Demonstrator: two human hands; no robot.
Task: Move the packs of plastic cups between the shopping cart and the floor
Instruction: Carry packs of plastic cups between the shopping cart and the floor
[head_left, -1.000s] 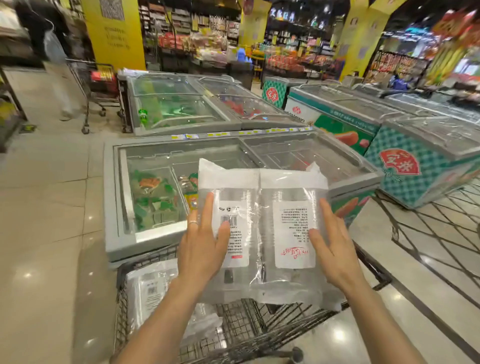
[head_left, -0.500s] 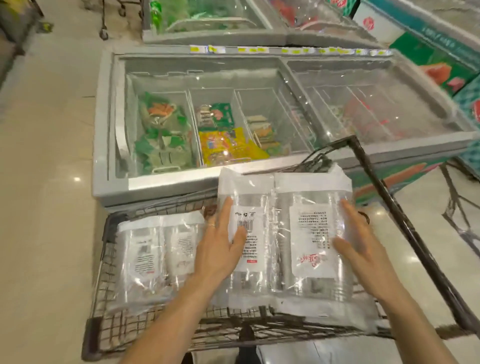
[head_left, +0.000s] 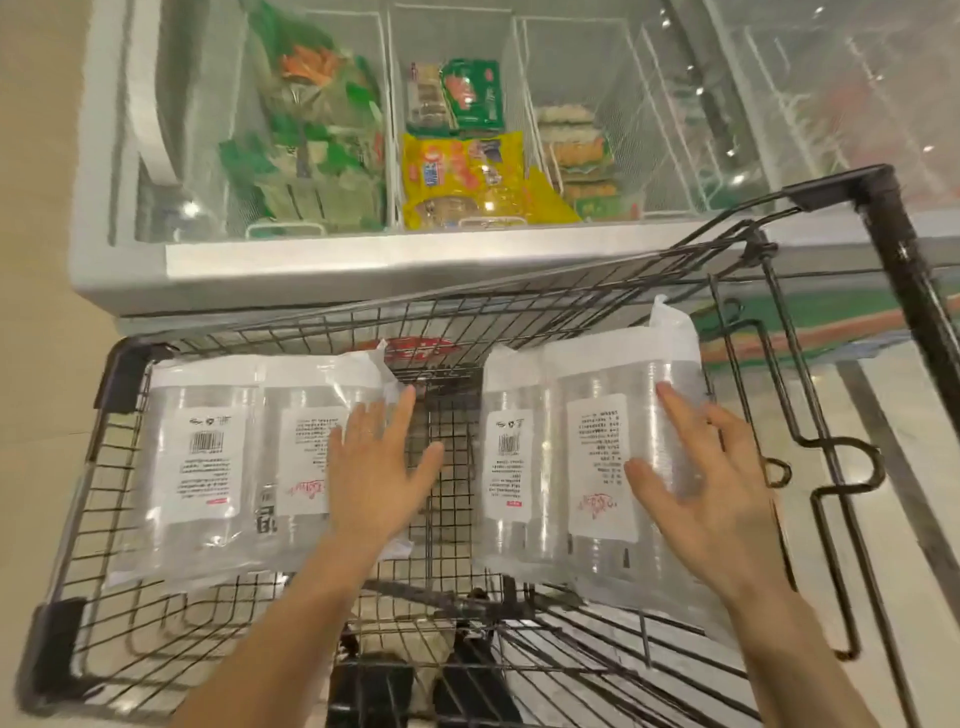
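Pack (head_left: 597, 467), aloft a second ago, now lies in the cart (head_left: 571, 293) beside the other pack (head_left: 208, 457); left hand (head_left: 379, 467) and right hand (head_left: 711, 493) lie flat, gripping nothing.

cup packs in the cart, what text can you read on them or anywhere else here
Nothing reads clearly.
left pack: barcode and small print on white labels, upside down, too blurred.
right pack: same labels, red script logo, illegible.
red cart sign: white script, blurred.
yellow bag in the freezer: print too blurred.
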